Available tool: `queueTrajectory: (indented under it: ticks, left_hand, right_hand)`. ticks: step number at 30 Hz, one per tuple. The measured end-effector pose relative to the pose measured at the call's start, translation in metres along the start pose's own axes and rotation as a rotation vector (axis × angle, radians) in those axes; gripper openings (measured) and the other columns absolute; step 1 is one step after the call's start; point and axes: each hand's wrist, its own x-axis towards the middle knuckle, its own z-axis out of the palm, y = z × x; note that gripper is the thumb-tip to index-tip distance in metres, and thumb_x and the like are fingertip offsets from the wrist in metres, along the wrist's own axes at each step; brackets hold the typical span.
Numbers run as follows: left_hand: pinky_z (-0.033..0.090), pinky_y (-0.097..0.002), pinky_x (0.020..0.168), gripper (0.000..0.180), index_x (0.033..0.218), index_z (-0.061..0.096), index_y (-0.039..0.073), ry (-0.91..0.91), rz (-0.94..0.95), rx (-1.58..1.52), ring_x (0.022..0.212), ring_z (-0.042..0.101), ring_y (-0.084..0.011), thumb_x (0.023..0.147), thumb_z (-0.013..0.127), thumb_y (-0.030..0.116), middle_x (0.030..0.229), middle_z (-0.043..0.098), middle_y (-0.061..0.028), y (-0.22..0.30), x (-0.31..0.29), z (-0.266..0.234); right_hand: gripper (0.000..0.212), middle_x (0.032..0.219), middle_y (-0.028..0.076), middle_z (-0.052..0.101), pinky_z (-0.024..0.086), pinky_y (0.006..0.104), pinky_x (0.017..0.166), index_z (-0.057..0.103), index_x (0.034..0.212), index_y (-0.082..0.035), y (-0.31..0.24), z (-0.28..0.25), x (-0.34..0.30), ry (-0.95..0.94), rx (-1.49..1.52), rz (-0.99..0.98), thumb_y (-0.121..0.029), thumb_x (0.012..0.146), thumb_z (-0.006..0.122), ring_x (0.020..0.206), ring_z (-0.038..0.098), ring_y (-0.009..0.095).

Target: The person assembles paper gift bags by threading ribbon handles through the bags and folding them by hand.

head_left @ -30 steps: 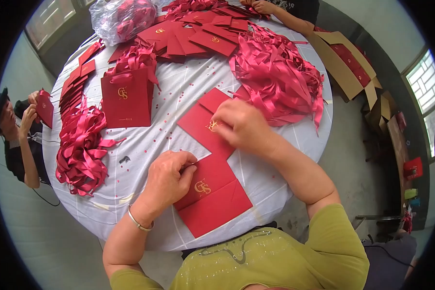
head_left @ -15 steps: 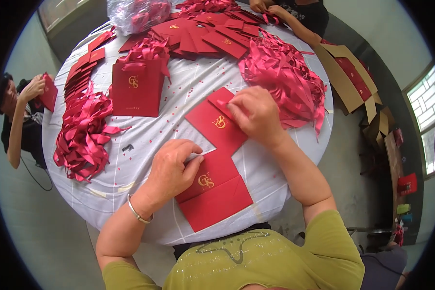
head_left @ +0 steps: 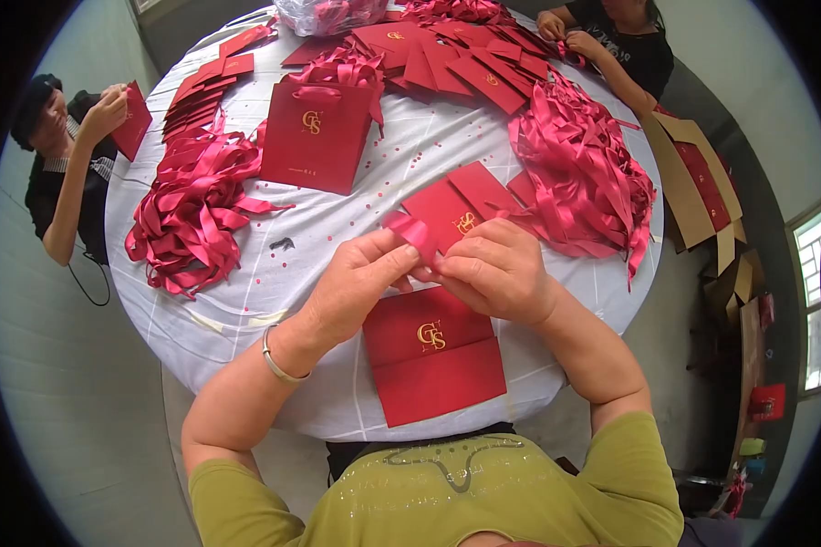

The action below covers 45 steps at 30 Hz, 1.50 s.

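Observation:
My left hand (head_left: 360, 278) and my right hand (head_left: 497, 273) are close together over the table, both pinching a pink-red satin ribbon (head_left: 409, 230). A loop of it stands up above my left fingertips. Just below my hands lies a flat red paper gift bag (head_left: 438, 374) with a gold emblem, partly folded across its middle. Behind my hands is a second flat red gift bag (head_left: 442, 196), partly covered by my right hand. The exact grip of my right fingertips is partly hidden.
Tangled ribbon heaps lie left (head_left: 196, 210) and right (head_left: 579, 173). An upright gift bag (head_left: 315, 137) stands behind, before piled flat bags (head_left: 410, 46). Two co-workers handle things at the table's left and far right. An open cardboard box (head_left: 675, 187) sits at right.
My right hand has moved down and left to meet my left hand, which has risen off the near bag. Ribbon is now held between them. The whole view has shifted.

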Motion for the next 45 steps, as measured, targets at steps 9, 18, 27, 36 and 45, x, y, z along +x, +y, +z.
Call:
queueTrajectory:
  ticks: [9,18,27,36,45]
  left_hand:
    - [0.052,-0.0330,0.086,0.029,0.122,0.059,0.000,0.073,0.096,-0.182,0.099,0.066,-0.0175,0.099,0.053,0.017,0.118,0.067,-0.0149,0.007,0.005,-0.003]
    - [0.055,-0.0332,0.083,0.020,0.111,0.063,0.004,0.268,0.145,-0.212,0.093,0.069,-0.0184,0.102,0.052,0.019,0.106,0.071,-0.0143,0.013,0.010,-0.022]
    - [0.057,-0.0276,0.071,0.017,0.103,0.067,0.004,0.195,0.043,-0.133,0.082,0.068,-0.0128,0.100,0.057,0.017,0.098,0.072,-0.0078,0.006,0.008,-0.014]
    - [0.052,-0.0221,0.069,0.014,0.099,0.068,-0.004,-0.014,0.031,0.137,0.077,0.063,-0.0071,0.094,0.065,0.009,0.086,0.069,-0.0027,-0.005,0.001,0.008]
    - [0.054,-0.0347,0.077,0.028,0.106,0.068,0.003,0.039,0.336,0.984,0.086,0.068,-0.0259,0.079,0.075,0.007,0.095,0.071,-0.0127,-0.004,-0.002,0.008]
  right_hand:
    - [0.020,0.073,0.004,0.060,0.049,0.0331,0.060,0.060,0.075,-0.007,0.001,0.002,-0.001,-0.145,0.056,0.003,-0.007,0.066,0.077,0.067,0.060,0.020]
    - [0.019,0.069,0.005,0.059,0.049,0.0344,0.057,0.059,0.071,-0.007,0.002,-0.002,-0.002,-0.264,0.151,0.051,-0.005,0.063,0.077,0.064,0.059,0.022]
    - [0.036,0.100,0.013,0.066,0.051,0.0304,0.074,0.065,0.109,0.000,0.000,-0.007,-0.001,-0.062,0.452,0.454,-0.007,0.076,0.077,0.085,0.064,0.021]
    - [0.013,0.102,0.012,0.067,0.051,0.0299,0.082,0.069,0.099,0.000,-0.005,0.005,-0.008,-0.067,0.614,0.535,-0.002,0.086,0.070,0.094,0.064,0.019]
    - [0.008,0.083,0.009,0.069,0.051,0.0255,0.061,0.065,0.095,0.000,-0.015,-0.078,0.022,0.271,0.048,0.503,0.003,0.087,0.067,0.072,0.066,0.015]
